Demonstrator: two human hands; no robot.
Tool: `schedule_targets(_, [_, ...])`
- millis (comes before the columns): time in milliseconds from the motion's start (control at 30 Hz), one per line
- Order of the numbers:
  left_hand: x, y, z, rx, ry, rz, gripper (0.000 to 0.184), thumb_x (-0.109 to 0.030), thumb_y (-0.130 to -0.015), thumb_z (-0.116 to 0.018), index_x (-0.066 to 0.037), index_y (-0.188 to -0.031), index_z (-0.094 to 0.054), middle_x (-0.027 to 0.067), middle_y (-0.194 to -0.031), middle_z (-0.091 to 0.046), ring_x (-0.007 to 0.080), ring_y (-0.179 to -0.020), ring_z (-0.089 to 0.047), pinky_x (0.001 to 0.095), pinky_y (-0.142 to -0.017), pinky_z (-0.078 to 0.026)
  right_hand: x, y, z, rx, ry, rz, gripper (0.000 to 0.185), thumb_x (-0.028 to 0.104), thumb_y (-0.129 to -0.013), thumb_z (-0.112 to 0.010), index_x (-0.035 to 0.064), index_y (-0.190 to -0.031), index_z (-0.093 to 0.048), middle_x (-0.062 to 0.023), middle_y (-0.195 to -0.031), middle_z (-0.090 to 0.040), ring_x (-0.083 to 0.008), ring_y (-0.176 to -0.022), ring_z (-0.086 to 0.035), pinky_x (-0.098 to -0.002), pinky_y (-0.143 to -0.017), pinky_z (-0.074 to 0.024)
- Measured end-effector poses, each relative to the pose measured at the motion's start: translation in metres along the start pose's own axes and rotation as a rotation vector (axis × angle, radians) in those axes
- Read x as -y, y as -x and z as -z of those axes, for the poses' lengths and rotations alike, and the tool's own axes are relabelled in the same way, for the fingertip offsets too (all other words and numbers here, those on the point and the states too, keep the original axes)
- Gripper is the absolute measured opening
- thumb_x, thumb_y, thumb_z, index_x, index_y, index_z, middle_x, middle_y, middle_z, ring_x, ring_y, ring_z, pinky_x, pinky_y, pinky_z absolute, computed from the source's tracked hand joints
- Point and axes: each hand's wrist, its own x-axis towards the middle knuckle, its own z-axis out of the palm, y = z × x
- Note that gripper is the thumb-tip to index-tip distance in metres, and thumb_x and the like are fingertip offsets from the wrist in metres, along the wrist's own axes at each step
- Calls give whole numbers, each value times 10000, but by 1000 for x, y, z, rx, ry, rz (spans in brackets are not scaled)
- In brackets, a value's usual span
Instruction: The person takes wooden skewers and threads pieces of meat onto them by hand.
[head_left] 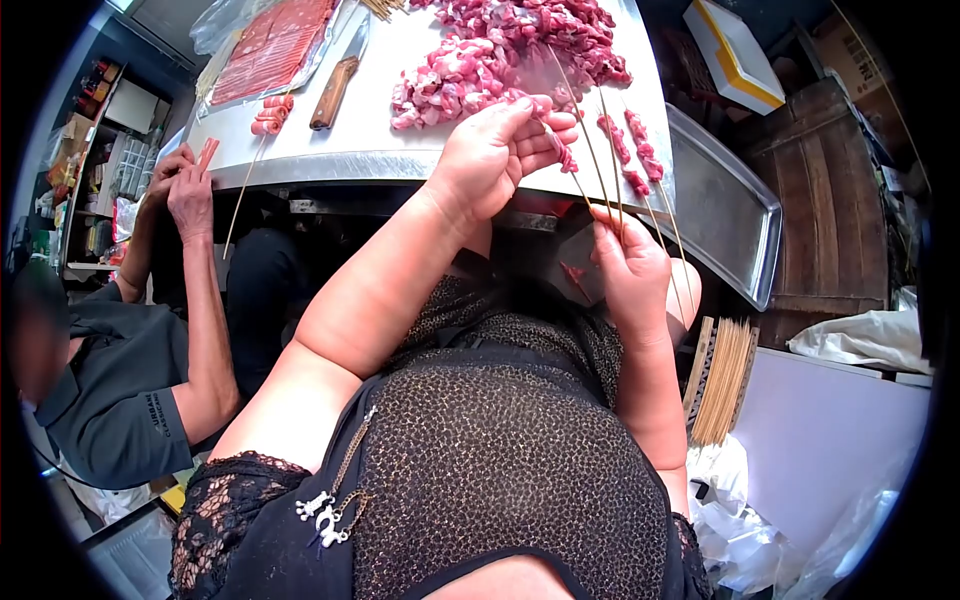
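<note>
My left hand (pixel 495 150), palm turned up, has its thumb and fingers curled around small pieces of raw meat (pixel 566 156) on a thin skewer, at the table's near edge. Lower and to the right, my right hand (pixel 635 262) grips several bamboo skewers (pixel 612 170) near their lower ends. One of these runs up to the meat at my left fingers. Just beyond my hands lies a large heap of cut raw meat (pixel 450 80). Two loaded skewers (pixel 643 145) rest at the table's right edge, meat on the tabletop and bare ends sticking out over my lap.
At left, a co-worker's hands (pixel 185 185) hold a thin meat slice. Near them are sliced meat on plastic (pixel 275 50), a skewer of rolled meat (pixel 268 118) and a wooden-handled knife (pixel 335 92). A metal tray (pixel 745 215) and a bundle of skewers (pixel 725 385) are at right.
</note>
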Motion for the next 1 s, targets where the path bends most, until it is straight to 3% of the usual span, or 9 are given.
schedule_targets(533, [8, 5, -11, 5, 17, -15, 274, -189, -985, -395, 18, -1100, -532, 182, -1048, -625, 281, -1001, -617, 428, -908, -500, 5, -2, -2, 8, 36, 40, 195, 53, -883, -586, 15, -1063, -651, 8, -700, -602, -35, -598, -506, -195, -562, -434])
schedule_targets(700, [6, 5, -7, -5, 10, -2, 262, -182, -985, -381, 3, -1076, -541, 182, -1067, -621, 281, -1027, -605, 432, -926, -485, 3, -2, -11, 47, -177, -62, 204, 49, -890, -575, -10, -1074, -639, 12, -717, -594, -31, -581, -483, -182, -539, -414])
schedule_targets(767, [7, 5, 1, 115, 32, 38, 259, -185, -984, -380, -8, -1080, -541, 184, -1075, -619, 281, -1036, -600, 431, -939, -474, 0, -2, -12, 63, -221, -83, 207, 49, -892, -572, -9, -1080, -636, 15, -713, -588, -27, -577, -474, -174, -530, -401])
schedule_targets(933, [12, 9, 7, 123, 25, 114, 256, -190, -976, -406, -9, -1112, -527, 179, -1099, -613, 273, -1066, -588, 422, -953, -462, 2, 1, -8, 182, -580, -369, 204, 64, -904, -562, -2, -1085, -628, 30, -690, -558, -9, -575, -449, -148, -515, -341])
schedule_targets(1000, [9, 9, 3, 132, 36, 121, 266, -165, -969, -425, -7, -1166, -509, 179, -1142, -594, 274, -1081, -581, 416, -955, -462, 0, -4, -7, 155, -540, -328, 201, 67, -905, -561, -2, -1081, -630, 31, -692, -556, -10, -577, -449, -147, -516, -341])
